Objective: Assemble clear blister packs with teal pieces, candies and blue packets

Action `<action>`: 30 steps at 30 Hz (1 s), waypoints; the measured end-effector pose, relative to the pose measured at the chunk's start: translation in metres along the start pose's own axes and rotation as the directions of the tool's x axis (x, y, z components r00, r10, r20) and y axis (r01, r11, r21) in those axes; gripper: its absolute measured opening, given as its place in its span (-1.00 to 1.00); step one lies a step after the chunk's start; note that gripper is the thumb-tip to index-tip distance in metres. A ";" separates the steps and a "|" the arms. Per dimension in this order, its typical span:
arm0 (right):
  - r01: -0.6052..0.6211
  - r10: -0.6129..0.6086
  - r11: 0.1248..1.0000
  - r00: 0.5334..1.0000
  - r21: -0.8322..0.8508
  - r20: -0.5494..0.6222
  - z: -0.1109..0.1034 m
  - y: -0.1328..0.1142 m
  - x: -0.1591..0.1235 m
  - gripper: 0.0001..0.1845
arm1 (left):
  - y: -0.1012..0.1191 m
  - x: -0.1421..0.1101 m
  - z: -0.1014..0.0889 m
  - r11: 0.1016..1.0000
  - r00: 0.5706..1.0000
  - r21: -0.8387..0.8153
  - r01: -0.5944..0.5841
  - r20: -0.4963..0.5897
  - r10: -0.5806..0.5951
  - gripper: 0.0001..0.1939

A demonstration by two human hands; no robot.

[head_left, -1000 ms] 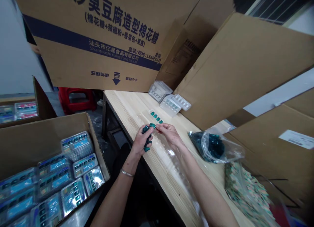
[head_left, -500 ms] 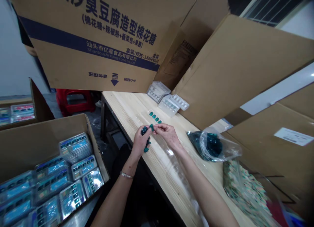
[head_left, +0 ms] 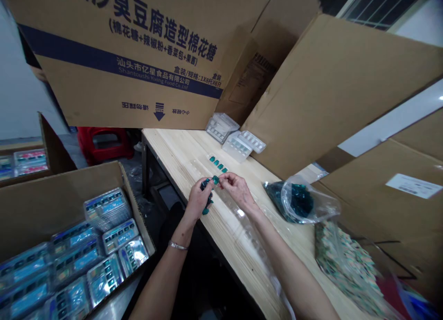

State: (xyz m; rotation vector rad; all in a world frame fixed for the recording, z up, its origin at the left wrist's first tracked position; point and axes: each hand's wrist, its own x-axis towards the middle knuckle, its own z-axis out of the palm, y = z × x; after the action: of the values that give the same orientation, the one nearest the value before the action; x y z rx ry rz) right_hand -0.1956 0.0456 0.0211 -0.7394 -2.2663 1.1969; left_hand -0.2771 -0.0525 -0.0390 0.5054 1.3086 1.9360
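Note:
My left hand (head_left: 198, 201) is curled round a handful of small dark-green pieces (head_left: 206, 201) at the near edge of the wooden table (head_left: 180, 147). My right hand (head_left: 236, 189) pinches one green piece (head_left: 215, 179) right beside the left hand's fingertips. Just beyond both hands lies a clear plastic tray (head_left: 217, 163) with several green pieces set in a row. A long clear plastic strip (head_left: 242, 218) stretches under my right forearm.
A plastic bag of green pieces (head_left: 298, 201) lies right of my hands, with a bag of printed cards (head_left: 349, 267) nearer me. Empty clear trays (head_left: 237, 140) sit at the table's far end. Big cardboard boxes (head_left: 138, 52) wall the table. An open carton of packed blister packs (head_left: 79, 255) stands at left.
My hands stay together at the same spot, the right one still pinching a green piece. The view has shifted slightly.

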 end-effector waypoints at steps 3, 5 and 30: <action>0.039 -0.042 0.997 0.998 -0.065 -0.047 -0.003 0.002 -0.001 -0.78 | 0.002 0.000 -0.002 1.000 0.999 -0.001 -0.011 -0.040 0.011 -0.55; 0.137 -0.145 0.979 0.988 -0.152 -0.045 -0.003 0.002 -0.004 -0.81 | 0.003 0.000 -0.003 1.000 1.000 0.009 -0.004 -0.030 0.005 -0.53; 0.441 -0.420 0.869 0.897 -0.226 0.135 0.000 -0.003 -0.016 -0.72 | 0.007 0.000 -0.006 0.999 0.999 0.029 0.015 -0.046 -0.013 -0.70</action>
State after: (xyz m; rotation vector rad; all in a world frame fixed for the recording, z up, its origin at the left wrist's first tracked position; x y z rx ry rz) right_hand -0.1843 0.0339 0.0214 -0.2391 -2.5031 0.7478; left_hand -0.2832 -0.0575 -0.0347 0.4677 1.3683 1.9294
